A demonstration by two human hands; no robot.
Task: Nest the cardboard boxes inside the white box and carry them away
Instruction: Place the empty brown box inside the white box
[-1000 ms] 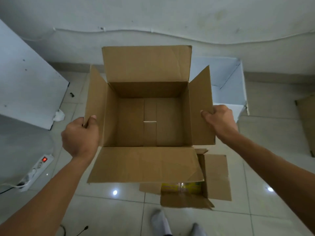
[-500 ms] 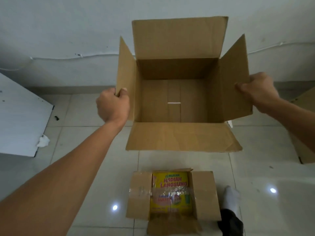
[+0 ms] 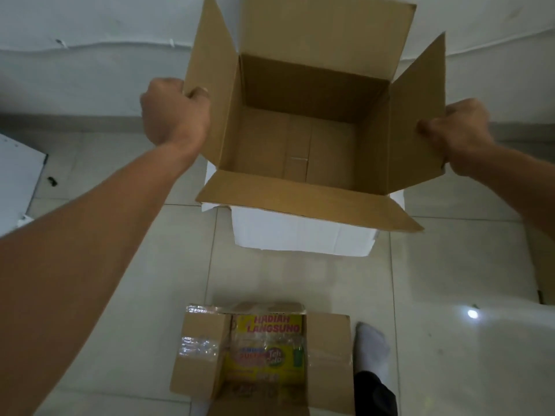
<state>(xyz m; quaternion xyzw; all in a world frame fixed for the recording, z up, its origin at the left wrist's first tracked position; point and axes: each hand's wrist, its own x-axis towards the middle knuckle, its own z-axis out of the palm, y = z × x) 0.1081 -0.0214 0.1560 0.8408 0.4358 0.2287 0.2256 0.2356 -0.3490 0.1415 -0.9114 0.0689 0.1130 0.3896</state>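
An open brown cardboard box [image 3: 303,139], empty inside, hangs over the white box [image 3: 300,235] on the floor, hiding most of it. My left hand [image 3: 174,112] grips the edge of its left flap. On the other side, my right hand [image 3: 456,130] is closed on the right flap. A smaller cardboard box [image 3: 264,361] with a yellow printed panel and clear tape lies on the tiles near my feet.
A white panel [image 3: 18,175] lies at the left edge. Another piece of cardboard [image 3: 545,265] shows at the far right. My socked foot [image 3: 372,346] stands right of the small box. A white wall with a cable runs behind.
The big box, held in both hands, has moved forward and now sits above the white box, which has come into view beneath it. The small box is nearer the frame's bottom.
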